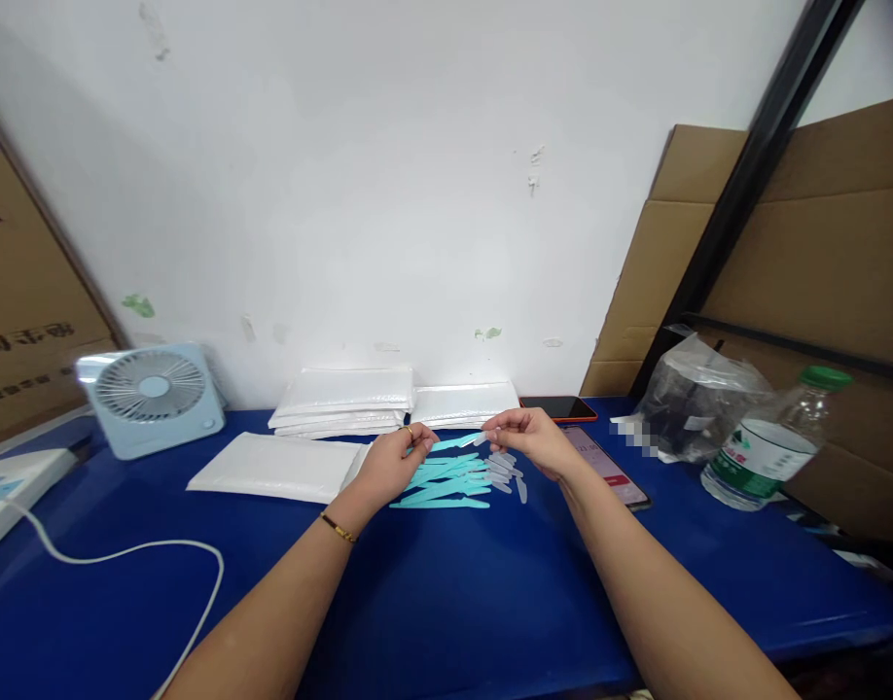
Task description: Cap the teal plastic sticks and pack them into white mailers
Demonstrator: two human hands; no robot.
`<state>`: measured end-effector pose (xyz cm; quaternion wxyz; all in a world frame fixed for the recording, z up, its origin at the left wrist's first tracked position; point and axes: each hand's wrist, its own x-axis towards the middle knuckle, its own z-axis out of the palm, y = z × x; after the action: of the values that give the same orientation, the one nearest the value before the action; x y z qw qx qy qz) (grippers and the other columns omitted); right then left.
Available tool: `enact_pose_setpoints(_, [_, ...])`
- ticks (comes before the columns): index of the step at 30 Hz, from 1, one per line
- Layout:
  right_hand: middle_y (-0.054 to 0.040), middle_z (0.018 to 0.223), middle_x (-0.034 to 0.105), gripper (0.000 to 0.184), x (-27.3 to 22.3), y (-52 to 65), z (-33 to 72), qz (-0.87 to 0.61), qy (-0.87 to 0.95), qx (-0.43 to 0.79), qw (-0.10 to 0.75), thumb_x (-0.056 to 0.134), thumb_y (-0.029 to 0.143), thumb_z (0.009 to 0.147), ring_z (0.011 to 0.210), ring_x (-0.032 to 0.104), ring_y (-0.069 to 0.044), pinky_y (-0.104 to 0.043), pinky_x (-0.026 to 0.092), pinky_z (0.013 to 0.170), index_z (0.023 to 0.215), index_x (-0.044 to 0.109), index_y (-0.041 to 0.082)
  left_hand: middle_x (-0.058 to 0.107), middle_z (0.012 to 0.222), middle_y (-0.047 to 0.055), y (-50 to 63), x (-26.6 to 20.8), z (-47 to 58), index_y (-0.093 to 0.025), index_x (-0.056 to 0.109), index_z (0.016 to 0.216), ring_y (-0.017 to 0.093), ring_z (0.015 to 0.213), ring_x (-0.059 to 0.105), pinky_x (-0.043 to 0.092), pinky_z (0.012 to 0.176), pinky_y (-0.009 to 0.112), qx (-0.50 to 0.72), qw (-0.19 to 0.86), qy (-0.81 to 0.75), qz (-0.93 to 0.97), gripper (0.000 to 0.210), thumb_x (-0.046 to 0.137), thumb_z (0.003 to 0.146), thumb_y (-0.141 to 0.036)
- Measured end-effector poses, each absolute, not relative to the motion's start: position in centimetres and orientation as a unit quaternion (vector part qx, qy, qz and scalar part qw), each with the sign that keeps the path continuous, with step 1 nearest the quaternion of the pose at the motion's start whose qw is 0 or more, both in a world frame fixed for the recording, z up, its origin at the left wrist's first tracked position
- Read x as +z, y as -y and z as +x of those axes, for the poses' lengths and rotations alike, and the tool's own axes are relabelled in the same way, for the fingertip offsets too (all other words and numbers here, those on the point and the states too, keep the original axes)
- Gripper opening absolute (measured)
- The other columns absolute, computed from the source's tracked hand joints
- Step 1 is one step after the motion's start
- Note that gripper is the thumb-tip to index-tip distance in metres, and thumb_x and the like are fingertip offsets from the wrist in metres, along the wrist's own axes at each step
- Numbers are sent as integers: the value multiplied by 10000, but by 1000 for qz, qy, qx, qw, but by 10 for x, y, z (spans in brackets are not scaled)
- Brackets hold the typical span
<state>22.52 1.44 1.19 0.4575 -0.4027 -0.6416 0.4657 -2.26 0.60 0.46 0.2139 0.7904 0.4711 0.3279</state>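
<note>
My left hand point(394, 459) pinches the handle end of a teal eyebrow razor point(453, 442), held just above the pile. At the razor's other end, my right hand point(528, 436) pinches a small clear blade cap point(480, 439); whether the cap is on the blade or only beside it, I cannot tell. Below the hands, several more teal razors point(446, 486) lie roughly side by side on the blue tabletop point(446, 603). Several loose clear caps point(502, 472) are scattered just right of them, under my right hand.
White padded mailers point(344, 389) are stacked against the wall, and another mailer point(271, 467) lies left of my hand. A blue fan point(155, 394) and white cable point(125, 549) are on the left. Two phones point(563, 408), a plastic bag point(698, 399) and a bottle point(771, 447) stand right.
</note>
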Motion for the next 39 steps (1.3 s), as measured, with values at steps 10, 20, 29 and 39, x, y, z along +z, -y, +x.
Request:
enact_pose_setpoints(10, [-44,656,634,308,10,-15,226,-417,637,456,462,708,347,626,581,563,-122,-261,461,582,844,680,131,575,716,-22,-10,1,-24,-211,590,891,111,611,472,364,582,212,327,210,-470,793,274,391,827,-389])
enact_pose_setpoints(20, [-34,632,620,306,13,-13,225,-419,632,459,464,709,340,622,562,552,-111,-249,457,566,832,672,120,575,721,-16,-5,6,-22,-204,588,893,116,631,480,376,610,218,322,216,-469,793,274,391,825,-383])
enact_pose_setpoints(29, [-27,580,631,330,16,-7,220,-405,671,503,365,726,360,595,524,580,-116,-219,455,495,806,667,112,564,690,-18,0,5,-16,-189,597,864,113,622,482,369,580,207,302,249,-446,805,281,394,819,-378])
enact_pose_setpoints(39, [10,516,600,195,20,0,233,-418,774,473,57,661,304,622,421,536,-89,-170,394,394,733,690,147,629,684,2,20,3,-8,-214,668,763,131,604,536,369,544,209,127,264,-362,885,165,527,733,-295])
